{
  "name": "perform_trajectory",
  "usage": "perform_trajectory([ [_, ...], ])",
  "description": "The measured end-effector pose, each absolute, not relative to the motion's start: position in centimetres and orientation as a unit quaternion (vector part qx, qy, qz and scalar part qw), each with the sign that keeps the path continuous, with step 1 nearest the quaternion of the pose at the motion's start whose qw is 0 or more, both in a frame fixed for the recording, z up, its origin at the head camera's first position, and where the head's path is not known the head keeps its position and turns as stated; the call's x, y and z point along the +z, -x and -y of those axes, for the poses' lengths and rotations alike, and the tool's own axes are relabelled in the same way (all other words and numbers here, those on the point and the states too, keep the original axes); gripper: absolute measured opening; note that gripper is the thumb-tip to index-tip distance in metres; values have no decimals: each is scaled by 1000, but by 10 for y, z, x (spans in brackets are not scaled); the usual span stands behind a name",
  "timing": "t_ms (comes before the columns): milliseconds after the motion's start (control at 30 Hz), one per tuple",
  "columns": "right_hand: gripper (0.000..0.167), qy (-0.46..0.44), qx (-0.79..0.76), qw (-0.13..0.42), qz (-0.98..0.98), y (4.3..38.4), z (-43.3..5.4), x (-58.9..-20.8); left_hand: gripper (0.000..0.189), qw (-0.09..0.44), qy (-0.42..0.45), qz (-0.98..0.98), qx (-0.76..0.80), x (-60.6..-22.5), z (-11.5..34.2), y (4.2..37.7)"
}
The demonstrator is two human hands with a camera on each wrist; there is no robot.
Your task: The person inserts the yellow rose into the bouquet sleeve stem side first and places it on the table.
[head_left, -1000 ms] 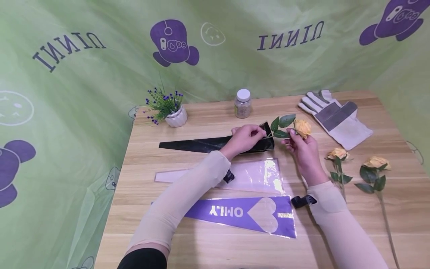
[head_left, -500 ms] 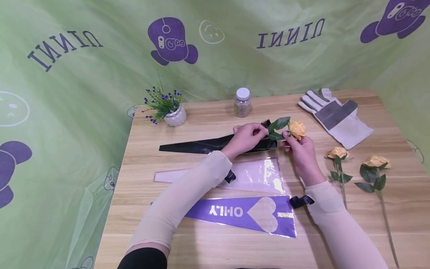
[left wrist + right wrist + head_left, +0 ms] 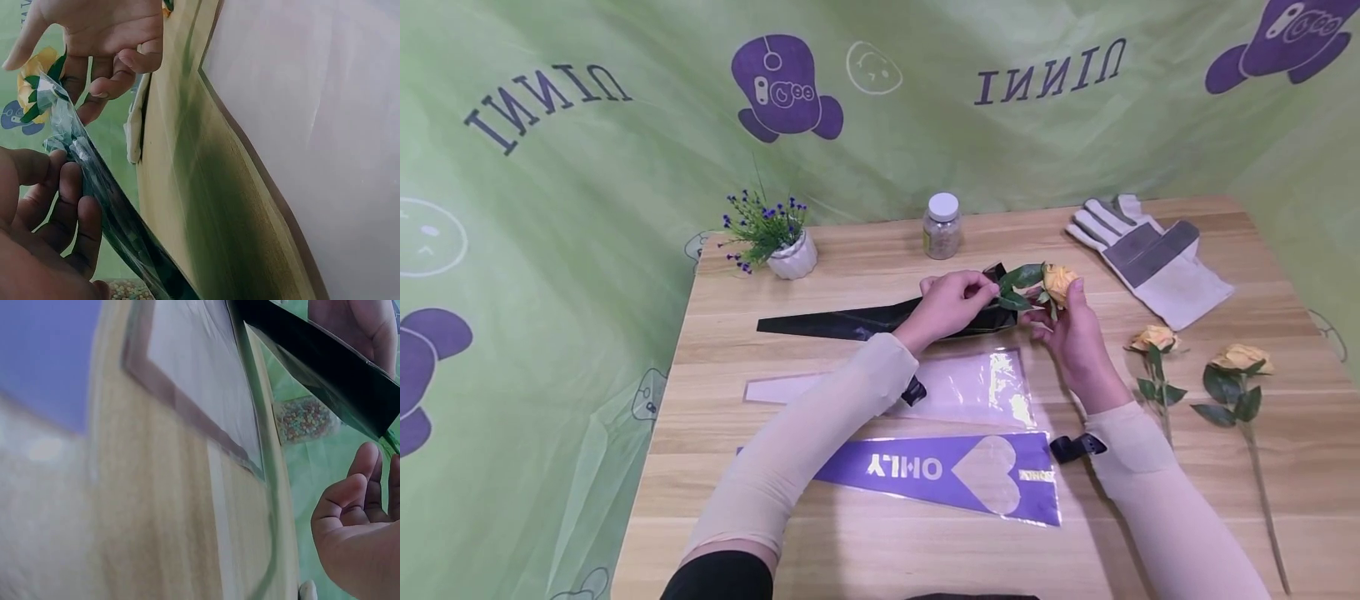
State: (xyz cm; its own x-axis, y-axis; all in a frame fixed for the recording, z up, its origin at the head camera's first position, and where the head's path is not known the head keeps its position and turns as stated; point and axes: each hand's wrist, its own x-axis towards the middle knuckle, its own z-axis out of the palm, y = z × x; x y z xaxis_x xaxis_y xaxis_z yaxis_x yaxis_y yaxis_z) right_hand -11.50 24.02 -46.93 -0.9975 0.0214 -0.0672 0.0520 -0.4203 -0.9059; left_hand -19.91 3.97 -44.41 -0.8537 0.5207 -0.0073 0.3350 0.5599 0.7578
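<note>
In the head view a yellow artificial rose (image 3: 1059, 283) lies with its stem inside a black flower sleeve (image 3: 827, 322); bloom and leaves stick out of the sleeve's wide mouth. My left hand (image 3: 951, 302) pinches the sleeve at that mouth, as the left wrist view also shows with its fingers (image 3: 70, 181) on the clear film. Beside the bloom is my right hand (image 3: 1078, 337), thumb raised along the petals and fingers loosely spread below. The right wrist view shows the right hand's fingers (image 3: 369, 494) apart near a green bit of the flower; the bloom is out of frame there.
Two more yellow roses, a shorter (image 3: 1154, 340) and a longer (image 3: 1242, 360), lie to the right. A pale sleeve (image 3: 955, 392) and a purple sleeve (image 3: 925, 471) lie nearer. Behind stand a potted plant (image 3: 792, 257), a lidded jar (image 3: 942, 229) and a work glove (image 3: 1150, 258).
The rose has moved left, deeper into the black sleeve. My right hand followed it, then loosened from below the bloom, its thumb now raised beside the petals. My left hand stays at the sleeve's mouth.
</note>
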Motion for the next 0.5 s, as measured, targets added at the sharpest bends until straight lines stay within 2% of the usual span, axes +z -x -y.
perform_trajectory([
  [100, 53, -28, -831, 10, -556, 116, -239, -469, 22, 114, -245, -874, 404, -444, -39, 199],
  [300, 38, -40, -811, 26, -583, 115, -239, -469, 25, 125, -243, -876, 398, -443, -39, 197],
  [500, 32, -61, -797, 31, -600, 112, -240, -469, 24, 124, -242, -878, 395, -445, -38, 196],
])
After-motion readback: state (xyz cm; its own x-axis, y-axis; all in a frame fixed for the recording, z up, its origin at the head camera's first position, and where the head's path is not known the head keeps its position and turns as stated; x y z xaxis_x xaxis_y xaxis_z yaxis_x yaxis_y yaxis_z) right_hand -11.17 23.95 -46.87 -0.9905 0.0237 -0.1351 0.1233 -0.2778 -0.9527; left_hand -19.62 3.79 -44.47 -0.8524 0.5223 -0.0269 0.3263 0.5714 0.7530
